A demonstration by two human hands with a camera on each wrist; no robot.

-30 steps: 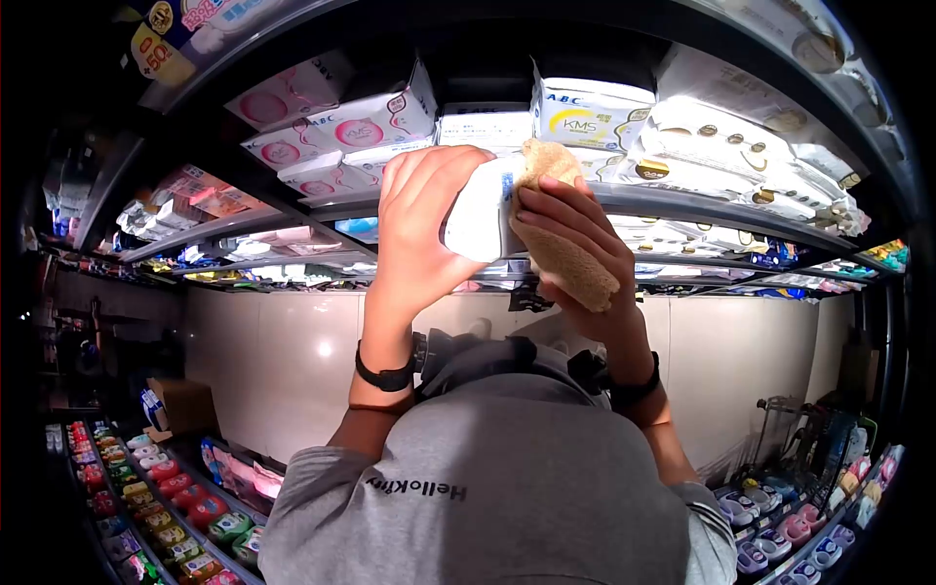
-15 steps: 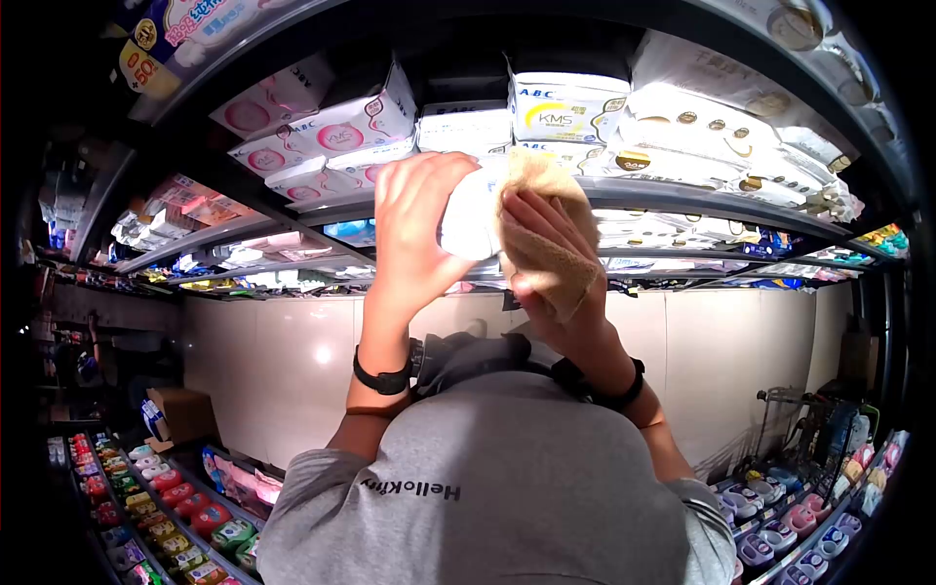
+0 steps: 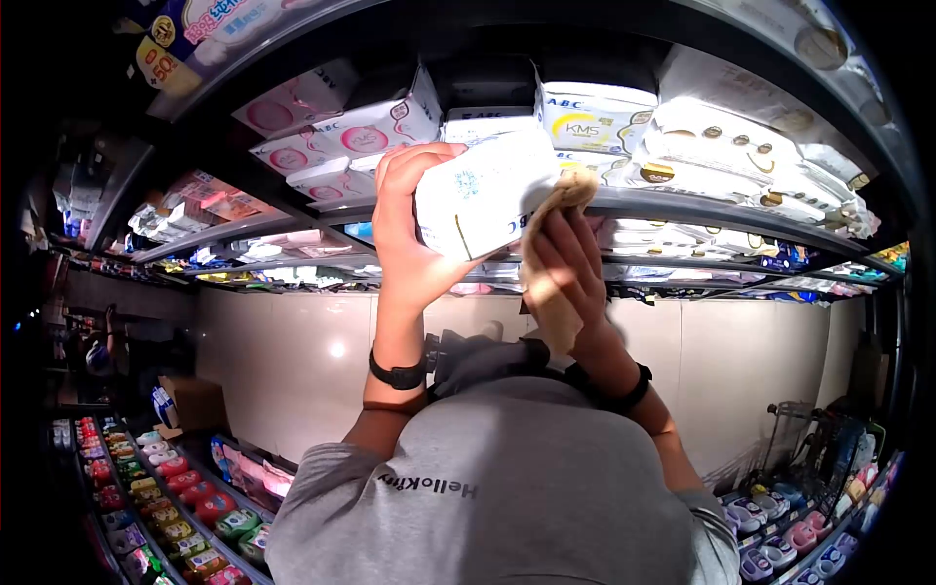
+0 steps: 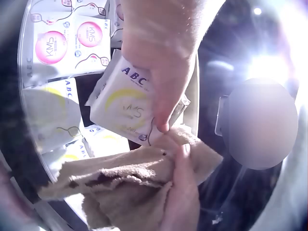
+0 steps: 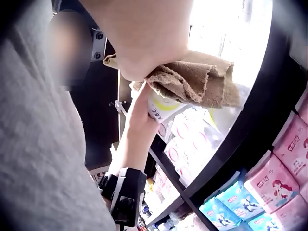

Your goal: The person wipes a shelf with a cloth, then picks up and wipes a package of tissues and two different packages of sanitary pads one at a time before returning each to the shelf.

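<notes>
In the head view my left hand [image 3: 398, 219] grips a white ABC sanitary pad packet [image 3: 492, 185] by its left end, above the floor and in front of the shelf. A plain white face with small blue print is turned up to the head camera. My right hand [image 3: 570, 268] holds a tan cloth [image 3: 558, 203] bunched at the packet's right edge. From the left wrist, the packet [image 4: 115, 103] shows its yellow KMS ring, and the cloth [image 4: 130, 175] drapes below it. In the right wrist view folds of the cloth [image 5: 192, 82] partly hide the packet [image 5: 163, 107].
Pink-ringed packets [image 3: 366, 132] and a yellow-ringed box-shaped packet [image 3: 595, 122] stand on the shelf behind my hands. The shelf's front edge [image 3: 682, 203] runs just beyond them. A cardboard box [image 3: 195, 405] sits left on the floor; a wire cart [image 3: 790, 439] stands right.
The packet has turned in my left hand, so a wider white face shows. The cloth, earlier spread over the packet's right side, is now bunched narrower at its right edge.
</notes>
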